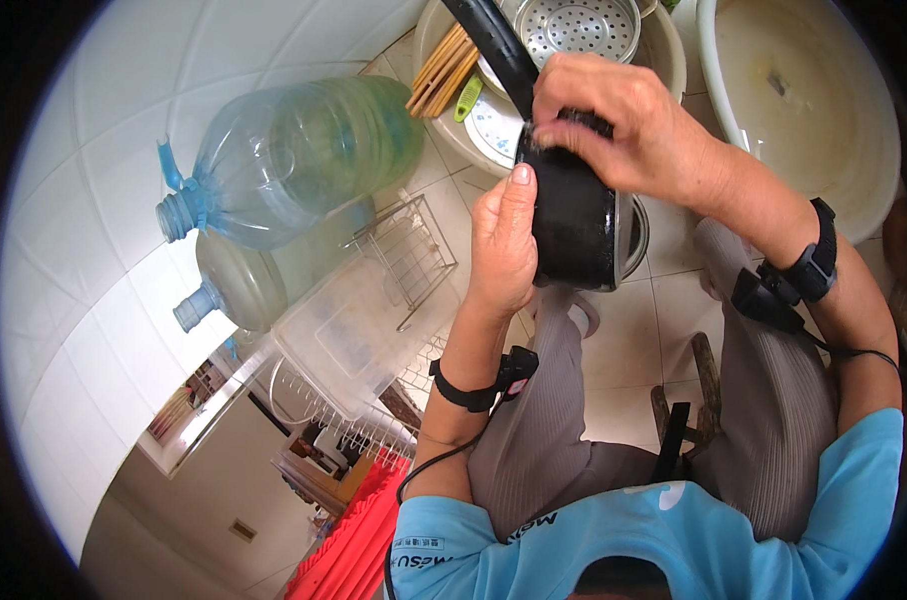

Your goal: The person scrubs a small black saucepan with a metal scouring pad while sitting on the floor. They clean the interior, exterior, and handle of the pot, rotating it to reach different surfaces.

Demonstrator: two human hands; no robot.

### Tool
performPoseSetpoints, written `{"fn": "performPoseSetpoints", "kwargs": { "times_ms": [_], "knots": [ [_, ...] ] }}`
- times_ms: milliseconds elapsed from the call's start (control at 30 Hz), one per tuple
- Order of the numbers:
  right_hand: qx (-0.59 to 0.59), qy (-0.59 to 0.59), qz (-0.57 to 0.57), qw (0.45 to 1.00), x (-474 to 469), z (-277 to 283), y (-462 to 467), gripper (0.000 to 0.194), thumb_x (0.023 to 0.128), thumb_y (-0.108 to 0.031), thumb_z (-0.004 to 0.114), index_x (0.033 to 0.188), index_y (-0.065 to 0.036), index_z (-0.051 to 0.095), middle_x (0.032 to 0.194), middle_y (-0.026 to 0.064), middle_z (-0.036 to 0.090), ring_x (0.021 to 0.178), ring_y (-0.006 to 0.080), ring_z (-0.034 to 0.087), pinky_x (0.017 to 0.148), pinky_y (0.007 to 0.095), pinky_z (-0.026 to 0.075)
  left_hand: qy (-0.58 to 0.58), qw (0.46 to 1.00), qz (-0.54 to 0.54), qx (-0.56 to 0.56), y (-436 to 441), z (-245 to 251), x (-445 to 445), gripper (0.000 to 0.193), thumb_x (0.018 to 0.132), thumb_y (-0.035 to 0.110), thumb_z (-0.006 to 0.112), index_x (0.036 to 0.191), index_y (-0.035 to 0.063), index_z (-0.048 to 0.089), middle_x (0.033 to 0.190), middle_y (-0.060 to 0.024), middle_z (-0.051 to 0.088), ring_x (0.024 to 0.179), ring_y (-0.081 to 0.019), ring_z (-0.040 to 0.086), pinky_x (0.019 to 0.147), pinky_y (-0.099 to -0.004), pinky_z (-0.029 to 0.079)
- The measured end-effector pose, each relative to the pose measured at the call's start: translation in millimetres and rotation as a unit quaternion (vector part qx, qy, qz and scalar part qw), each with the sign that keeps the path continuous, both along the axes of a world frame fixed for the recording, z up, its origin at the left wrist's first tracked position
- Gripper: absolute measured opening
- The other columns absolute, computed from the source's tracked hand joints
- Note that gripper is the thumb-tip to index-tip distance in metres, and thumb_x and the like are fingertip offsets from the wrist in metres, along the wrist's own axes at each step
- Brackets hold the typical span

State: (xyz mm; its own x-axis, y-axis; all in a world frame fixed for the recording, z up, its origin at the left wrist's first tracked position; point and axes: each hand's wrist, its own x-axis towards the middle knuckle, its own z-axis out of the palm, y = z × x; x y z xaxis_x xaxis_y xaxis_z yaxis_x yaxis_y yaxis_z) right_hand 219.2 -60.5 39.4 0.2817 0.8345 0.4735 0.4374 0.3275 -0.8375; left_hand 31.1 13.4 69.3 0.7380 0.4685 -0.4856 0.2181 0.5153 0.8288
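Observation:
A black long-handled saucepan [577, 217] is tipped on its side in front of me, its rim towards the lower right. My left hand [507, 232] grips the side of the pan, thumb up along the black wall. My right hand [618, 127] presses bent fingers on the pan near the base of its handle [498, 52]; whether a scrubber is under the fingers is hidden. Behind it stands a basin [675, 52] holding a perforated metal steamer [577, 34], wooden chopsticks [444, 71], a green-handled utensil [468, 97] and a patterned plate [492, 127].
A large basin of cloudy water [806, 127] stands at the upper right. Two big plastic water bottles [288, 157] [243, 285] lie at the left. Near them are a wire rack [408, 255], a translucent plastic box [356, 330] and a red ridged item [356, 532]. A wooden stool [705, 382] shows between my legs.

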Motion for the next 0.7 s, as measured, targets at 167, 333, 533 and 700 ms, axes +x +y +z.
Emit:
{"fn": "performPoseSetpoints", "kwargs": {
  "times_ms": [167,333,533,700],
  "knots": [
    [-0.100,0.072,-0.046,0.991,4.8,-2.4,-1.6,0.013,0.084,-0.003,0.072,0.091,-0.001,0.061,0.082,0.0139,0.064,0.080,0.0355,0.065,0.074,0.0402,0.050,-0.001,0.998,0.036,-0.044,0.5,4.7,-1.8,0.045,0.111,0.031,0.040,0.118,-0.0072,0.063,0.110,-0.0111,0.071,0.093,-0.0138,0.069,0.086,-0.0279,0.056],
    [-0.031,0.057,-0.035,0.997,4.6,-2.1,-5.0,0.013,0.084,-0.003,0.072,0.091,-0.001,0.062,0.081,0.0132,0.065,0.079,0.0310,0.066,0.074,0.0383,0.050,-0.007,1.000,0.012,-0.021,3.0,7.4,-0.4,0.045,0.111,0.031,0.040,0.117,-0.0076,0.064,0.109,-0.0112,0.071,0.092,-0.0143,0.070,0.086,-0.0282,0.056],
    [-0.186,0.116,-0.042,0.975,8.6,-7.0,-7.7,0.012,0.090,-0.005,0.069,0.091,0.002,0.059,0.083,0.0103,0.061,0.078,0.0217,0.058,0.074,0.0317,0.048,0.002,1.000,0.010,-0.005,0.6,8.7,-1.4,0.046,0.111,0.030,0.039,0.114,-0.0076,0.065,0.105,-0.0095,0.072,0.090,-0.0134,0.069,0.083,-0.0284,0.056],
    [-0.136,0.088,-0.059,0.985,10.8,-7.4,-14.8,0.012,0.086,-0.008,0.070,0.091,0.001,0.064,0.077,0.0132,0.064,0.071,0.0241,0.061,0.069,0.0348,0.048,0.008,0.998,0.031,-0.045,-3.8,9.3,-2.6,0.045,0.112,0.029,0.038,0.111,-0.0067,0.066,0.103,-0.0075,0.071,0.088,-0.0104,0.067,0.080,-0.0270,0.054]
  ]
}}
